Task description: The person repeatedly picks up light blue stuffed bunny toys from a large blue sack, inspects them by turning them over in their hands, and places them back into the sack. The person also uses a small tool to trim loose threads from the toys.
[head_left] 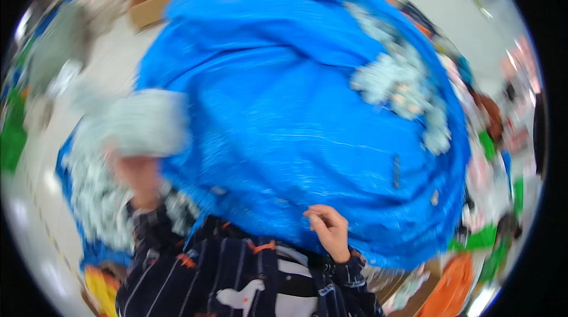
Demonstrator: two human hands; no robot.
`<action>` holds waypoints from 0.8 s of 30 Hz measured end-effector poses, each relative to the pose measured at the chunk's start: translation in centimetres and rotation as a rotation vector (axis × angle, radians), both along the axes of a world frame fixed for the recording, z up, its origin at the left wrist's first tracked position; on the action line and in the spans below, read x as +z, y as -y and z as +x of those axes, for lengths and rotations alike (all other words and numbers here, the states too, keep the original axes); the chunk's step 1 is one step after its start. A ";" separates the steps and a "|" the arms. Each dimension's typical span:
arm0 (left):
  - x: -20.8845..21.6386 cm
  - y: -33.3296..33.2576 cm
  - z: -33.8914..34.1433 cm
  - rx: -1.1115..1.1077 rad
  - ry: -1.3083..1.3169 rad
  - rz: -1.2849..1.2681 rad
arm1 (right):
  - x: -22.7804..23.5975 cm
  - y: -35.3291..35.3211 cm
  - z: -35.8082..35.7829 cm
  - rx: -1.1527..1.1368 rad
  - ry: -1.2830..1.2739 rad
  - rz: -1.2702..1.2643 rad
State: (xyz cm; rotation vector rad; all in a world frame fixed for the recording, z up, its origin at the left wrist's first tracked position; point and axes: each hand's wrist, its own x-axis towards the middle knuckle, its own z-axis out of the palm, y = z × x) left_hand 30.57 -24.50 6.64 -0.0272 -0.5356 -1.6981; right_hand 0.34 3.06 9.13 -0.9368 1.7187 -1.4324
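My left hand (136, 170), smeared by motion, grips a pale mint fluffy plush piece (145, 121) at the left edge of the blue tarp (278, 110). The piece is too blurred to show its exact shape. Below and around that hand lies a heap of similar mint plush pieces (100, 198) on more blue sheeting. My right hand (330, 228) hovers near the tarp's front edge, its fingers curled in and nothing visible in them. Several mint plush pieces (402, 77) lie bunched on the tarp's far right side.
A small dark strip (396, 171) lies on the tarp at right. An open cardboard box (155, 0) stands at the far left. Colourful bags and cloth (482, 184) crowd the right side, with an orange bundle (449, 284) at the near right. Pale sacks (59, 47) stand to the left.
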 end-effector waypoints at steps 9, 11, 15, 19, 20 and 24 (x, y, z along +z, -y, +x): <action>2.9 -1.7 -7.1 0.184 0.630 -0.093 | 5.2 -1.5 -8.7 -0.450 -1.015 -0.100; 5.0 -5.2 -12.7 0.231 0.998 -0.100 | 5.7 -1.7 -10.3 -0.476 -1.165 -0.017; 5.0 -7.0 -19.6 0.362 1.391 -1.142 | 4.7 -2.8 -12.6 -0.531 -1.224 0.164; 4.1 -7.2 -23.2 0.487 1.566 -1.501 | 2.2 -3.5 -15.4 -0.593 -1.220 0.367; 3.7 -6.6 -23.5 0.491 1.569 -1.544 | 1.8 -3.5 -16.2 -0.590 -1.256 0.359; 2.2 -4.9 -21.9 0.506 1.522 -1.443 | 1.9 -3.8 -17.0 -0.553 -1.199 0.304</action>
